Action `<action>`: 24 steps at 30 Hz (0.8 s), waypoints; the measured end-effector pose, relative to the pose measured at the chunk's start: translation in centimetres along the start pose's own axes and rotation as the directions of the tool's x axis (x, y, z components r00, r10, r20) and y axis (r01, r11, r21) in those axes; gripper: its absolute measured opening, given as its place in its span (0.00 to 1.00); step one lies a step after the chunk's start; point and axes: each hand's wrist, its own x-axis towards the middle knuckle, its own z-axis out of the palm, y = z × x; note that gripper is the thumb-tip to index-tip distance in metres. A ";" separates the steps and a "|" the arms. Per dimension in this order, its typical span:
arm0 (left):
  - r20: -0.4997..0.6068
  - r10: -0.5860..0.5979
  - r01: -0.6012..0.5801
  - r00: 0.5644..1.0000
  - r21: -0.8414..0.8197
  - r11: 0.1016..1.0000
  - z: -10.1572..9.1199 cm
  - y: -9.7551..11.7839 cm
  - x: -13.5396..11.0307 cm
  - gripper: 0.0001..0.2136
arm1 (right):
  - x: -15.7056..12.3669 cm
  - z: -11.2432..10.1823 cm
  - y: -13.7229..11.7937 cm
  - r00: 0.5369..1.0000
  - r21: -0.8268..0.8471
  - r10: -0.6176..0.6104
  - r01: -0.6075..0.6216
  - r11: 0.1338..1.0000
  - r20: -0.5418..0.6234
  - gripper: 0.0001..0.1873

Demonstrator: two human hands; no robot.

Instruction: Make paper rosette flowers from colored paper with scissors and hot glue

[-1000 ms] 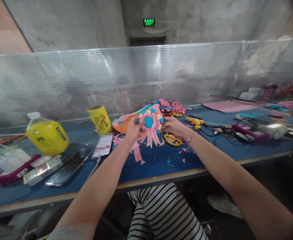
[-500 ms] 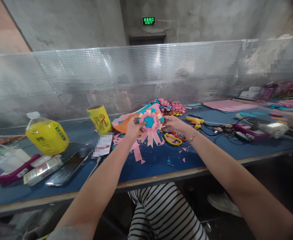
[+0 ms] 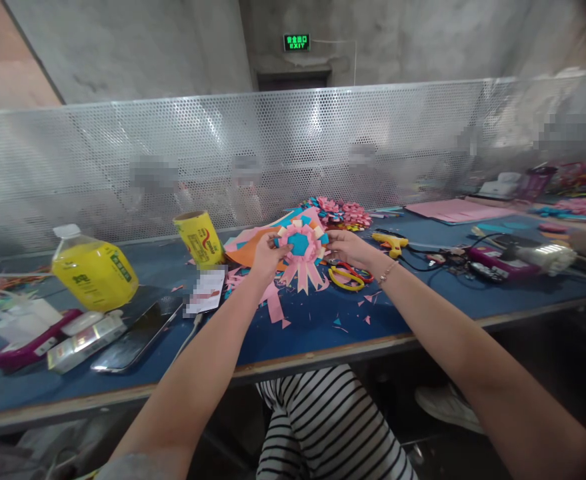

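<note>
Between both hands is a paper rosette (image 3: 300, 245) with a blue centre, pink, cream and blue loops around it, and pink tails hanging down. My left hand (image 3: 269, 253) pinches its left edge, the thumb on the front. On the opposite edge, my right hand (image 3: 345, 247) grips it with fingers closed. Yellow-handled scissors (image 3: 347, 277) lie just below my right hand. Pink paper scraps (image 3: 274, 303) are spread under the rosette, and an orange sheet (image 3: 245, 248) lies behind my left hand.
A yellow cardboard tube (image 3: 200, 239), a jug of yellow liquid (image 3: 95, 270) and phones (image 3: 135, 339) stand or lie at left. Finished-looking paper flowers (image 3: 343, 213) are heaped behind. A yellow glue gun (image 3: 391, 243) with its cord and pink sheets (image 3: 460, 210) are at right. A perforated metal screen (image 3: 283, 153) borders the table.
Almost nothing differs. Both hands keep hold of the rosette in the same place, and its pink tails have shifted very slightly.
</note>
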 end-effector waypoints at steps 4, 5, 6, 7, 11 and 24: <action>0.009 0.010 -0.010 1.000 -0.003 1.000 0.1 0.2 0.0 0.20 | 0.0 0.0 0.0 1.000 0.008 -0.005 0.005 1.000 0.001 0.12; 0.007 0.022 -0.022 1.000 0.000 1.000 0.1 0.2 0.0 0.20 | -0.1 0.0 -0.1 1.000 0.007 -0.008 0.008 1.000 0.006 0.12; 0.006 0.038 -0.038 0.999 0.010 0.999 0.2 0.2 0.0 0.20 | -0.1 0.0 -0.2 1.000 0.000 -0.015 0.015 1.000 0.015 0.12; 0.002 0.054 -0.054 0.999 0.029 0.998 0.2 0.2 0.0 0.19 | -0.2 0.0 -0.2 0.999 -0.015 -0.026 0.027 1.000 0.026 0.12; -0.003 0.107 -0.106 0.994 0.122 0.987 0.1 0.1 0.2 0.17 | -0.3 0.3 -0.4 0.990 -0.159 -0.129 0.138 0.978 0.065 0.14; -0.003 0.340 -0.338 0.940 0.103 0.936 1.1 1.5 -1.1 0.09 | -0.4 0.6 0.3 0.734 -0.737 -0.647 0.550 0.392 0.204 0.08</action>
